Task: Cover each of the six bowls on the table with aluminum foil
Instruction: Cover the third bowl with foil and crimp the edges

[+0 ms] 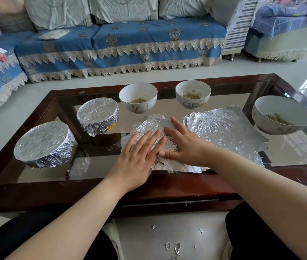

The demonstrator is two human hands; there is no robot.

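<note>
Two foil-wrapped bowls stand at the left of the glass table (214,177): one near the front left (43,144), one behind it (97,117). A third bowl sits at the front centre under a loose foil sheet (149,124). My left hand (139,152) and my right hand (180,142) press flat on that sheet, fingers straight. Three white bowls holding some food are uncovered: back centre (138,97), back right of centre (193,94), far right (280,114). More crumpled foil sheets (224,132) lie flat to the right of my hands.
A dark wooden frame edges the table. Small foil scraps (177,247) lie on the floor between my knees. A blue-covered sofa (120,45) stands beyond the table.
</note>
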